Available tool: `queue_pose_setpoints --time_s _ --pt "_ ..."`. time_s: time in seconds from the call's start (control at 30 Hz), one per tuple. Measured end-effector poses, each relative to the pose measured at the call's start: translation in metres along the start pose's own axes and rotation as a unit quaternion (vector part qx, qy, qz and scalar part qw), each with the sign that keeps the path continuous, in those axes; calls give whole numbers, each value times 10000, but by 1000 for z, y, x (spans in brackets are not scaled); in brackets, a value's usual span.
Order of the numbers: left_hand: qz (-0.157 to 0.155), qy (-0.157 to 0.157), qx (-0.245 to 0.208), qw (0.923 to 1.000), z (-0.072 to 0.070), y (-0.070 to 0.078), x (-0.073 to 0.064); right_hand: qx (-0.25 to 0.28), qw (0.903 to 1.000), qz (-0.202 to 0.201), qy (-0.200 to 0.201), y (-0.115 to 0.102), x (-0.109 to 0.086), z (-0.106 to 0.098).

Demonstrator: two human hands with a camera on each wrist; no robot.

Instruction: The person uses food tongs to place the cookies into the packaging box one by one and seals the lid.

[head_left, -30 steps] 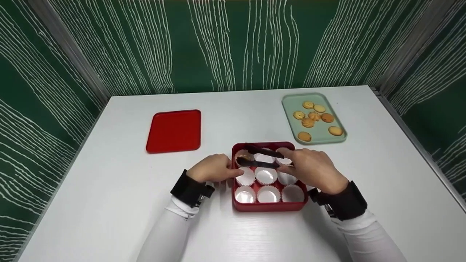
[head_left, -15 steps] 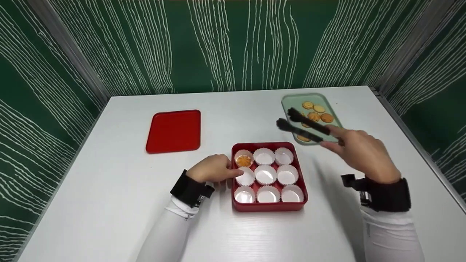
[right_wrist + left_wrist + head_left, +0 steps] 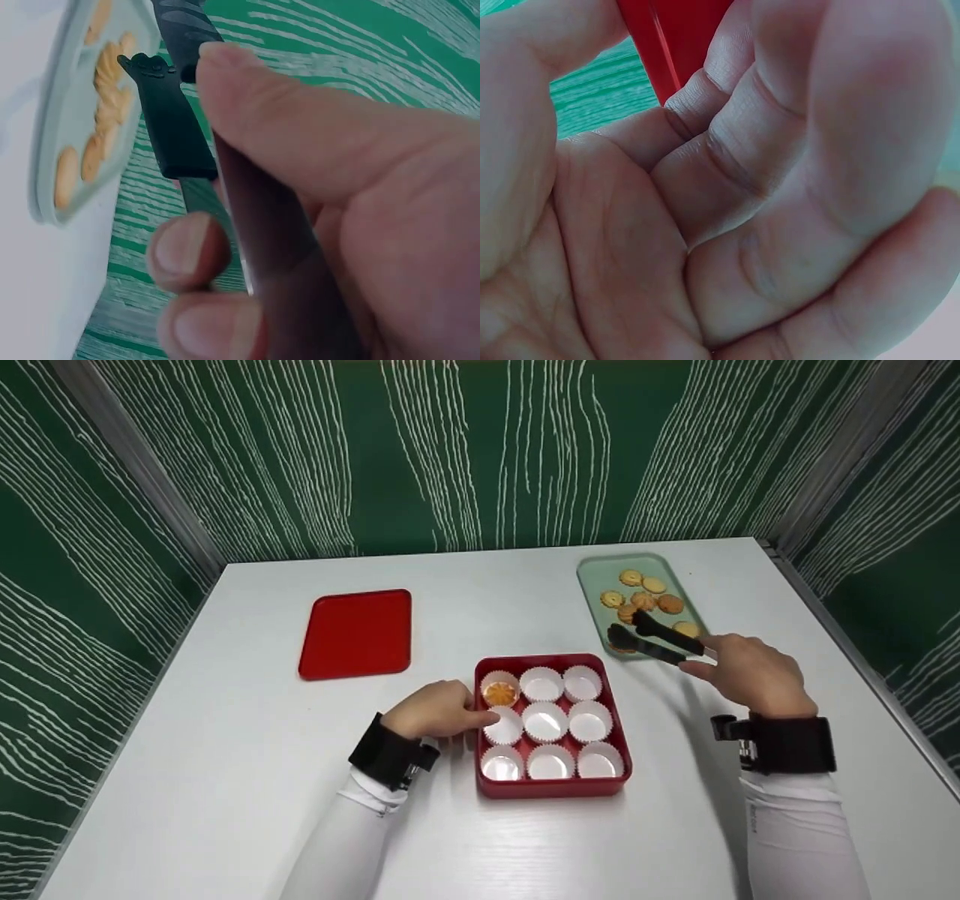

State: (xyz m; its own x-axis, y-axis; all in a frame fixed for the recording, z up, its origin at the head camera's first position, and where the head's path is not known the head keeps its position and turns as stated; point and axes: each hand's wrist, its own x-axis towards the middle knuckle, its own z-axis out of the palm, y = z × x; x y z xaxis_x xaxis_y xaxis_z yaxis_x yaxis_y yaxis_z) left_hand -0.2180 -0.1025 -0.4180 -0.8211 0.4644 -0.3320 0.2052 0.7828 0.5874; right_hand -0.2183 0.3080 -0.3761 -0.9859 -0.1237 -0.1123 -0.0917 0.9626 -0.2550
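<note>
My left hand grips the left wall of a red box, thumb over the rim; the left wrist view shows curled fingers against the red wall. White paper cups fill the box in rows. In the back-left cup sits a swirled cookie. My right hand holds tongs with black tips and metal arms. Their tips are spread and hang over the near end of a pale green tray. Several cookies lie on that tray; the tips partly cover some.
A flat red tray or lid lies at the back left of the white table. Green walls with white wavy lines enclose the table's back and sides.
My right hand has moved the tongs from the box's back-left cup to the green tray, and their tips are now lower. The swirled cookie shows in that cup. My left hand stays put.
</note>
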Motion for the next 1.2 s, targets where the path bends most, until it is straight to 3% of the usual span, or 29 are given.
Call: queue_pose_setpoints --time_s 0.27,0.67,0.93,1.2 --pt "130 57 25 9999 0 1 0 -162 9996 221 65 0 5 6" --pt "34 11 -50 10000 -1 2 -1 -42 9997 250 -46 6 14 12" --pt "-22 -59 -196 9998 2 -3 -1 -75 9997 232 -64 6 13 13" --pt "52 -3 -18 10000 1 -1 0 -101 9996 246 60 5 7 6"
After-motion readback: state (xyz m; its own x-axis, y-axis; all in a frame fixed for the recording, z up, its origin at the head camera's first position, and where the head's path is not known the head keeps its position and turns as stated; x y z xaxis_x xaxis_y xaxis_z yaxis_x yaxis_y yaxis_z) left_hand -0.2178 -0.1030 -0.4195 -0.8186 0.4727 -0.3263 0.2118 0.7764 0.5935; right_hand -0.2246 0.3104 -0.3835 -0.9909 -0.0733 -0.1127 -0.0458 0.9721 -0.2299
